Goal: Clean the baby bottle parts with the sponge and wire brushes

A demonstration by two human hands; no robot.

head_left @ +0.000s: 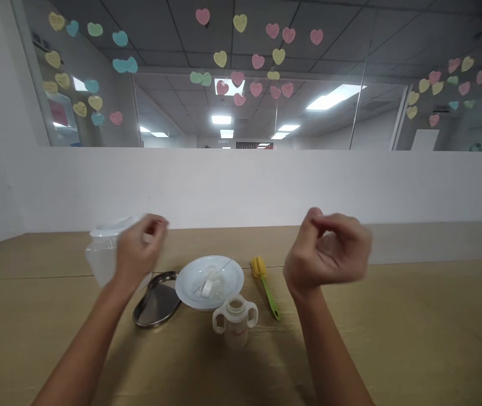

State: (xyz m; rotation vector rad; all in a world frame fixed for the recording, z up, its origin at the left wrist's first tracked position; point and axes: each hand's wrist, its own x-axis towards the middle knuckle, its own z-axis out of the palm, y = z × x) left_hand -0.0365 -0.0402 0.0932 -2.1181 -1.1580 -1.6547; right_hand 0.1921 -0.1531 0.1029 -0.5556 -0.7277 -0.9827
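Note:
Both hands are raised above the table with fingers curled in and nothing visible in them. My left hand [140, 248], slightly blurred, is in front of a translucent white lidded jug [102, 256] and partly hides it. My right hand [328, 254] has its thumb against the curled fingers, up and to the right of a sponge bottle brush [265, 285] with a yellow head and green handle. Between them a two-handled baby bottle [236, 324] stands upright with its top uncovered. Behind it, a white bowl [185, 282] holds small white and clear parts and a thin wire-like piece.
A metal kidney-shaped tray [159, 304] lies left of the bowl, close to its rim. The brown tabletop [414, 332] runs back to a low white wall [241, 186]. Above that are glass panes with heart-shaped notes [239, 22].

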